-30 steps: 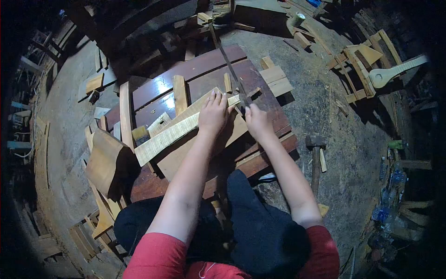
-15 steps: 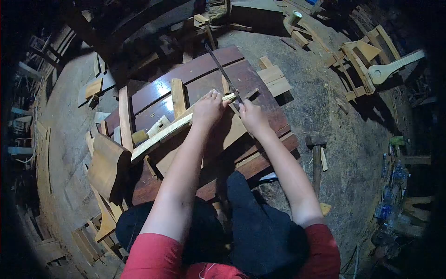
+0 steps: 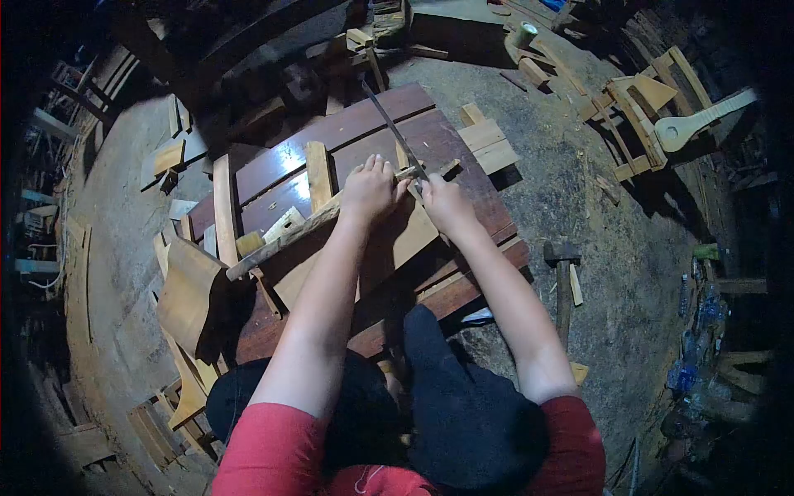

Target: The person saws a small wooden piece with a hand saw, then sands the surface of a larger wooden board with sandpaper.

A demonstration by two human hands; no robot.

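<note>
My left hand (image 3: pixel 370 192) is closed around a long wooden stick (image 3: pixel 289 234) near its upper right end. The stick slants down to the left over the reddish-brown slatted wooden surface (image 3: pixel 364 124), its rough, darker side up. In my right hand (image 3: pixel 445 205) is the near end of a long, narrow dark blade (image 3: pixel 387 120), which points up and to the left. Blade and stick end cross between my two hands; whether they touch is hard to tell. The grip itself is hidden under my right fingers.
A hammer (image 3: pixel 563 281) lies on the floor to the right. At the left stands a curved wooden block (image 3: pixel 190 293). Wooden frames and a pale lute-shaped piece (image 3: pixel 695 124) are at the upper right. Plastic bottles (image 3: pixel 691 355) lie at the far right.
The stick has been turned about its length: its pale cut face was showing, now its darker rough side shows. My right hand and the blade have shifted slightly left.
</note>
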